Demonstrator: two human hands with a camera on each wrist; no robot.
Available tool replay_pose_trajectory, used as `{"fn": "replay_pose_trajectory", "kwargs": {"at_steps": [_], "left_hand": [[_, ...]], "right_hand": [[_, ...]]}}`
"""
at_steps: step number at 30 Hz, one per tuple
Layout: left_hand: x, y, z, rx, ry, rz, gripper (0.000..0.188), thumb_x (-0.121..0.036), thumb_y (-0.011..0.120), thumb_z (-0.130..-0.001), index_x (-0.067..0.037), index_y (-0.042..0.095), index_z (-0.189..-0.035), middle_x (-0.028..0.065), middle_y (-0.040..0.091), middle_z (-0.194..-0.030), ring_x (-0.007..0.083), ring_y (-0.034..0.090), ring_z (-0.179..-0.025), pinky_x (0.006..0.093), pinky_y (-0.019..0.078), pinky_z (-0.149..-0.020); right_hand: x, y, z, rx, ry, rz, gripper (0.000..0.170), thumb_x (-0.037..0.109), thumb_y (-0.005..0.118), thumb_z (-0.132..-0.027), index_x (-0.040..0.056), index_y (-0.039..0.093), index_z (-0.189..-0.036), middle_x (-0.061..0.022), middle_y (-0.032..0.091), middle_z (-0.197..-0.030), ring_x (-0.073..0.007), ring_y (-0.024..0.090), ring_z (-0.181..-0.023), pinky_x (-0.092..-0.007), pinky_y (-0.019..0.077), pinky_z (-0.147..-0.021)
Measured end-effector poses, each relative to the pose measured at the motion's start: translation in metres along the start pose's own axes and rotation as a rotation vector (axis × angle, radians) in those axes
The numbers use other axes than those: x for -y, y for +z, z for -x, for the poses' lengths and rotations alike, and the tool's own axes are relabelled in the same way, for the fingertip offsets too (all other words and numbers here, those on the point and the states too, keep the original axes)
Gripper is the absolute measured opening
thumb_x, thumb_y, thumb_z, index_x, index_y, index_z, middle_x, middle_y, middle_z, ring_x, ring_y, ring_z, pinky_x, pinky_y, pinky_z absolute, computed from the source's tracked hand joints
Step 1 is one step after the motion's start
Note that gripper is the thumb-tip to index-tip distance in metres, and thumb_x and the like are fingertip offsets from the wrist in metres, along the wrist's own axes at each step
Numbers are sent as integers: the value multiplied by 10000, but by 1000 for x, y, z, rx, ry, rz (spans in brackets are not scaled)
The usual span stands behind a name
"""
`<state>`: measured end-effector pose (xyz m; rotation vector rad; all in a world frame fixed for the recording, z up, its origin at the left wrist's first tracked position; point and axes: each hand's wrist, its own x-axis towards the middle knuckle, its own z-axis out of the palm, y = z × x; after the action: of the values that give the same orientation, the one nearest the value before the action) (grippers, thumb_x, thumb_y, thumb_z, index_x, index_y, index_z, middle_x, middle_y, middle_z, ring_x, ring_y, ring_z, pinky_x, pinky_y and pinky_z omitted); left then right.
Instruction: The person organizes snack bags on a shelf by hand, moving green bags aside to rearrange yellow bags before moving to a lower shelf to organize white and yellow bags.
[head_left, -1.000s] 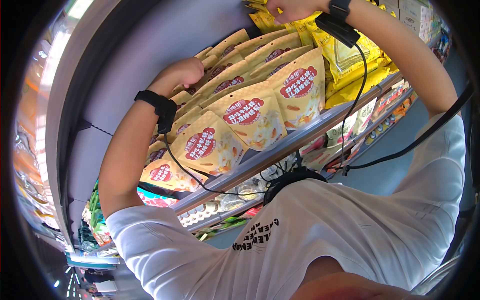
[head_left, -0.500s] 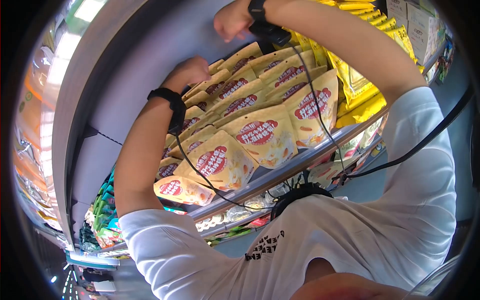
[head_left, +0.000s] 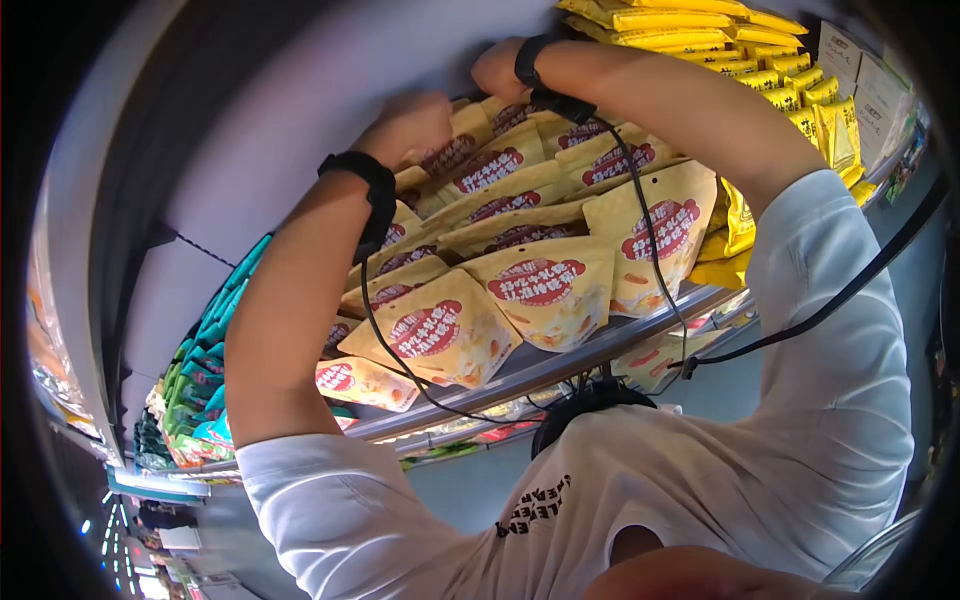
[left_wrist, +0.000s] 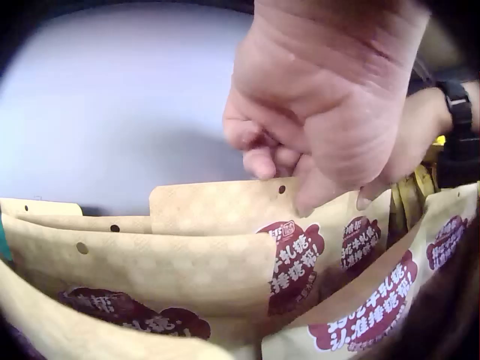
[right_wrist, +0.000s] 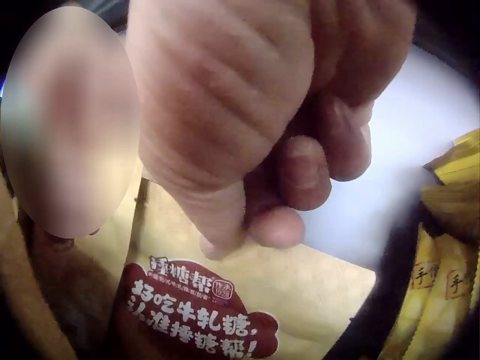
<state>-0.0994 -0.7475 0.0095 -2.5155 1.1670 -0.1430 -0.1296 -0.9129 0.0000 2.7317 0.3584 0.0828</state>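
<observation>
Tan pouches with red labels (head_left: 540, 285) stand in rows on a shelf. At the back row, my left hand (head_left: 415, 125) pinches the top edge of one tan pouch (left_wrist: 210, 206), thumb in front and curled fingers behind, as the left wrist view shows. Just to its right, my right hand (head_left: 500, 72) has its thumb and bent fingers on the top edge of a tan pouch (right_wrist: 322, 281), seen close in the right wrist view. Whether both hands hold the same pouch I cannot tell.
Yellow packs (head_left: 740, 60) are piled right of the pouches, with white boxes (head_left: 880, 105) beyond. Green and teal bags (head_left: 200, 375) stand at the left. The metal shelf edge (head_left: 500, 378) runs along the front; a black cable (head_left: 375, 315) hangs from the left wrist.
My right hand has come left from the yellow packs, past the back of the shelf, down onto a tan pouch. My left hand has shifted slightly right. The head view has turned.
</observation>
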Motion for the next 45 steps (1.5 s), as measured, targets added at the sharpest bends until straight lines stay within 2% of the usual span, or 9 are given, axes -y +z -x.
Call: {"fn": "replay_pose_trajectory", "kwargs": {"at_steps": [5,6,23,27,28,32,36,43,45], "left_hand": [[-7,-11,-5,-175,-70,106,244,-265,625,-801,-88,682,-961,153,681,-942,327,655,-900,414,504,-777],[-10,-11,-7,-200,-87,126,241,-263,622,-807,-94,682,-968,152,680,-951,328,652,-914,415,503,-783],[-32,-1,-33,-59,-18,-3,245,-205,593,-819,-39,674,-980,171,672,-986,342,646,-904,426,510,-778],[-18,-17,-39,-170,24,195,323,-299,619,-845,23,637,-864,187,650,-818,325,624,-711,421,496,-674],[5,-12,-55,-314,261,105,336,-320,623,-850,15,635,-838,132,620,-703,266,572,-547,401,478,-566],[30,-42,-39,-188,60,331,356,-415,607,-856,-60,633,-874,38,587,-726,139,544,-599,324,436,-524],[2,-92,35,-257,85,291,371,-270,520,-842,54,671,-743,205,623,-641,298,613,-610,392,490,-635],[10,-104,33,-291,107,275,395,-304,532,-855,41,686,-737,209,639,-649,311,633,-626,415,498,-655],[9,-108,29,-300,277,33,430,-394,559,-846,3,705,-770,187,681,-719,306,650,-663,432,500,-695]], "right_hand": [[-54,16,-27,-13,102,114,177,105,658,-745,-11,702,-873,-155,685,-823,-272,665,-800,-371,508,-708],[-47,0,15,-93,214,32,219,148,587,-801,20,718,-921,-185,695,-943,-327,670,-870,-413,519,-746],[-30,-4,51,60,261,14,298,115,563,-803,3,699,-1045,-194,682,-1040,-319,654,-990,-401,506,-840],[-42,-24,64,8,120,-124,258,178,635,-713,17,712,-898,-182,693,-901,-290,667,-849,-398,507,-723],[-24,-56,93,128,158,-172,266,200,654,-687,13,694,-871,-167,677,-788,-272,642,-725,-402,481,-636],[-37,-71,109,71,104,-234,225,221,618,-774,14,672,-843,-111,659,-715,-230,600,-645,-392,453,-587],[-37,-84,140,81,223,-300,328,304,617,-828,23,678,-985,-115,671,-780,-245,626,-725,-379,481,-655],[-30,-99,189,3,139,-248,334,351,601,-856,39,689,-940,-96,676,-776,-225,602,-701,-378,465,-647],[-23,-107,207,43,175,-274,344,360,609,-852,38,685,-948,-102,683,-794,-228,604,-713,-381,465,-652]]}}
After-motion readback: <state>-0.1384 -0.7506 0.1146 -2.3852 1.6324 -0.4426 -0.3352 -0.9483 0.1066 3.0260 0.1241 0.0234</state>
